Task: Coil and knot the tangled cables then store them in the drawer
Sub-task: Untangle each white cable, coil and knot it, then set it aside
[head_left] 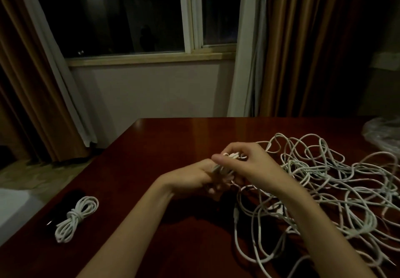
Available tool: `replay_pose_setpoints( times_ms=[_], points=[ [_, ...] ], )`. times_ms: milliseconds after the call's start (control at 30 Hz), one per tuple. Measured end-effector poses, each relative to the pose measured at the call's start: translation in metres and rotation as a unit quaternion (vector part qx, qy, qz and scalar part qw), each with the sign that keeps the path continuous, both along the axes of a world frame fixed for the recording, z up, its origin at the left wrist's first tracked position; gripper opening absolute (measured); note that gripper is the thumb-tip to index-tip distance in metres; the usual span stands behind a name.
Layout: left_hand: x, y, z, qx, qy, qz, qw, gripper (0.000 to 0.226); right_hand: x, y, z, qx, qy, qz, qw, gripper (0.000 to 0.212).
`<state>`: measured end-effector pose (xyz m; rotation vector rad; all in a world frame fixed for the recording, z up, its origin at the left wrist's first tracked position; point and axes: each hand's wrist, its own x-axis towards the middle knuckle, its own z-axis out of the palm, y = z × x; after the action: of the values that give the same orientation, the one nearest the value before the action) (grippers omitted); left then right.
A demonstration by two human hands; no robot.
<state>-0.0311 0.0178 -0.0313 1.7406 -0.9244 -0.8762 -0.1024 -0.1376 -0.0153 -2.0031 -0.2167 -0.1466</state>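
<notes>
Two hands winding a white cable into a bundle above the worktop, centre of the frame.

The left hand [194,178] grips the gathered loops of the small bundle [229,158] from below, apparently to keep the turns together, while the right hand [244,163] closes over its top and pinches the strand, probably to wrap or knot it. The tangled cables [324,182] lie spread across the right of the worktop [173,135], within reach and feeding toward the hands. One finished coil [75,218], knotted at its middle, rests at lower left beside a dark object [62,204], set apart from the tangle. No drawer is visible.
</notes>
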Motion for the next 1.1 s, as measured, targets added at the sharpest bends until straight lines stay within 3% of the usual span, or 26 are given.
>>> replay_pose_setpoints(
  times_ms=[133, 300, 433, 533, 633, 833, 900, 1000, 1100],
  points=[
    [-0.004, -0.005, -0.003, -0.051, 0.152, -0.047, 0.986, 0.018, 0.005, 0.002, -0.004, -0.013, -0.072, -0.078, 0.994, 0.037],
    [-0.008, -0.006, -0.004, -0.059, 0.189, -0.070, 0.978, 0.009, 0.005, 0.002, -0.005, -0.003, -0.062, -0.056, 0.996, 0.033],
    [0.003, -0.006, -0.006, -0.139, 0.179, 0.112, 0.967, 0.018, 0.002, -0.007, 0.000, -0.001, -0.065, -0.087, 0.994, 0.040],
    [0.009, -0.009, -0.006, -0.213, 0.152, 0.258, 0.930, 0.023, 0.003, -0.010, -0.003, -0.033, -0.079, -0.124, 0.989, 0.025],
    [0.008, -0.017, -0.012, -0.252, 0.130, 0.311, 0.907, 0.033, 0.008, -0.005, -0.007, -0.074, -0.069, -0.131, 0.986, 0.020],
    [-0.009, -0.032, -0.015, -0.264, 0.188, 0.233, 0.917, 0.034, 0.012, 0.010, -0.016, -0.134, -0.011, -0.055, 0.989, 0.025],
    [-0.011, -0.035, -0.018, -0.228, 0.171, 0.224, 0.932, 0.044, 0.013, 0.014, -0.019, -0.112, -0.023, -0.056, 0.992, 0.012],
    [-0.009, -0.031, -0.017, -0.205, 0.149, 0.211, 0.944, 0.044, 0.014, 0.018, -0.021, -0.076, -0.023, -0.043, 0.996, 0.024],
    [-0.004, -0.026, -0.016, -0.206, 0.170, 0.185, 0.946, 0.044, 0.013, 0.019, -0.020, -0.068, -0.002, -0.030, 0.997, 0.022]
  ],
)
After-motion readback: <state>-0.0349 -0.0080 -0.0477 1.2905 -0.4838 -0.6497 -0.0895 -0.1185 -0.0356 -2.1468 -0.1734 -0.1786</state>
